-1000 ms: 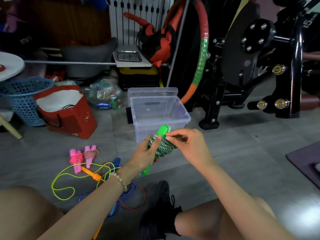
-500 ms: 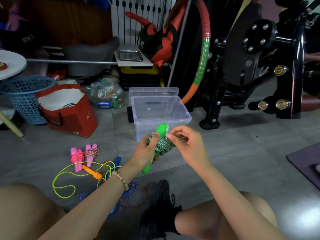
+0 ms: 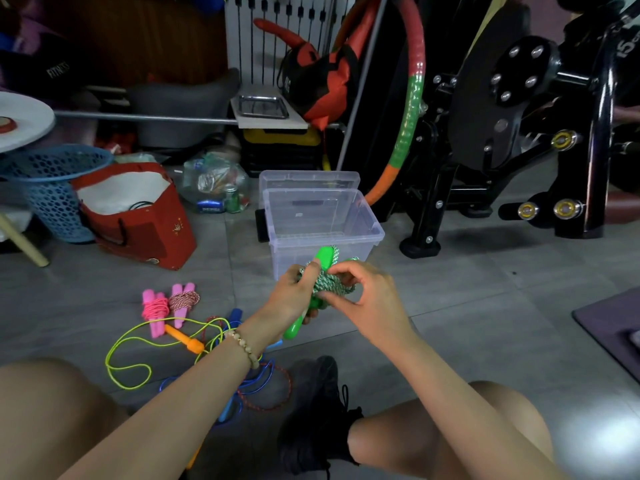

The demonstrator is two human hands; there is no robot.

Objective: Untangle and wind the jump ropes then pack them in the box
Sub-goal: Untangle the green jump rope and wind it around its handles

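- Far left, two wound pink-handled ropes (image 3: 169, 304) are lying side by side on the grey floor tiles (image 3: 467, 306). One cord is plain pink, the other a red-and-white twist, and each is sitting as a tight bundle round smooth moulded grips.
- Just right of them, an orange-handled yellow-green rope (image 3: 183, 340) is sprawling in loose loops and crossing a blue rope (image 3: 235, 315). Its cord is thin and slick, so it is probably going to spring open more readily than braid.
- The left hand (image 3: 294, 299) is gripping the green jump rope (image 3: 329, 283) round its glossy handles, with the thumb lying against the coils. Judgement: this clamp should be staying firm while the tail is being secured, or the turns will be slackening.
- The green-and-white cord is braided and matt, so it is offering useful friction. The coils are bunching round the middle of the handles.
- The right hand (image 3: 372, 303) is pinching the cord between thumb and forefinger at the bundle. Judgement: the end wants tucking under a tight turn and pulling snug.
- Behind the hands, the clear plastic box (image 3: 375, 234) is standing open on the floor, with its lid (image 3: 308, 176) resting behind it. The green bundle is hovering in front of the box's near wall and is not yet packed.
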